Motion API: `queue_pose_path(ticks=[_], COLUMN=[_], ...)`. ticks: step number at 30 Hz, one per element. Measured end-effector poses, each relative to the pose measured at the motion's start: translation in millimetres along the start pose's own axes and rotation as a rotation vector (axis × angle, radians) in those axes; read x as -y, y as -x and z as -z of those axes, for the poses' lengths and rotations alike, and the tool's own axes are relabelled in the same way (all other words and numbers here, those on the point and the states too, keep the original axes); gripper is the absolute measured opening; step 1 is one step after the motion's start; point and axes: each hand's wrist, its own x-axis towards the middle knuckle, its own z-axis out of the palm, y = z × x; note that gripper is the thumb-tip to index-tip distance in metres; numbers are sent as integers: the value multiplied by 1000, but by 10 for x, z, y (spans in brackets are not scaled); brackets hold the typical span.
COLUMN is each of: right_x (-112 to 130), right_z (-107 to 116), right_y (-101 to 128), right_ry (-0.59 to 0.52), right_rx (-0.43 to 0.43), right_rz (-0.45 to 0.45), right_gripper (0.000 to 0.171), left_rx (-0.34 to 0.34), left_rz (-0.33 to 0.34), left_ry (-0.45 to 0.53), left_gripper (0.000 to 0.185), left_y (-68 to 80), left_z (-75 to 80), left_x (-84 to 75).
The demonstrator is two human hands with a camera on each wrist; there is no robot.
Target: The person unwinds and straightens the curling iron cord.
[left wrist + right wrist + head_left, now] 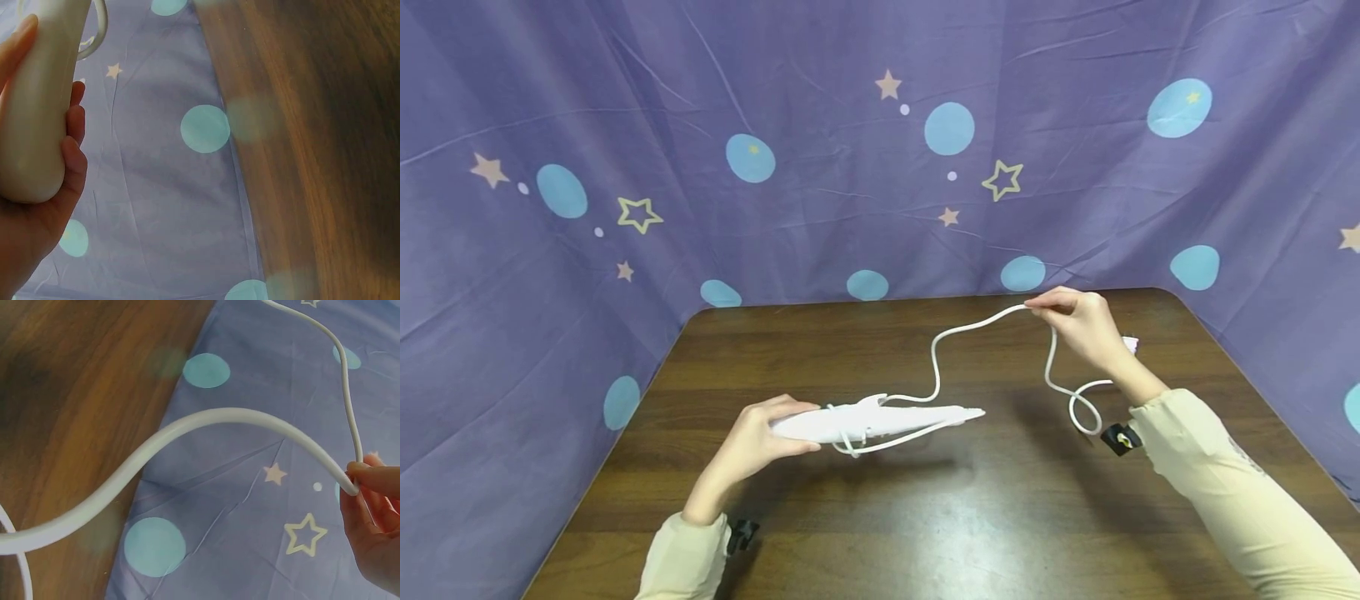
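Observation:
My left hand [760, 437] grips the thick, rounded end of a long white corded appliance [895, 419], thumb on one side and fingers round the other. The appliance lies level above the table, its narrow tip to the right; its exact kind I cannot tell. In the left wrist view its smooth body [39, 119] rests against the palm. Part of the white cord [895, 439] loops round the appliance. My right hand [1086, 325] pinches the cord further along between thumb and fingertips, raised at the far right. In the right wrist view the cord [225, 415] bends up into the fingers.
Beyond the right hand the cord hangs down in a loop [1084, 417] and runs behind the wrist towards a white end piece [1130, 343], partly hidden. The brown wooden table [850, 542] ends at a purple curtain [820, 233] with stars and blue dots.

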Motion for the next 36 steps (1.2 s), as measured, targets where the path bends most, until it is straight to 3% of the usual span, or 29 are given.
queue_pose_path(ticks=[9,16,26,36], right_x=[-104,-213,-325,-425], right_z=[2,-24,-57,-120], right_y=[66,162,338,553], right_ry=[86,104,127,77], right_rx=[50,103,171,271], right_rz=[-17,-13,-25,-70], right_gripper=[12,14,15,15], left_rx=[-30,-104,-200,-241], left_rz=[52,118,88,129], left_ry=[0,-26,-69,-104], left_gripper=[42,43,43,45], left_y=[12,21,-20,-1], left_z=[103,150,171,153], left_x=[14,60,46,100])
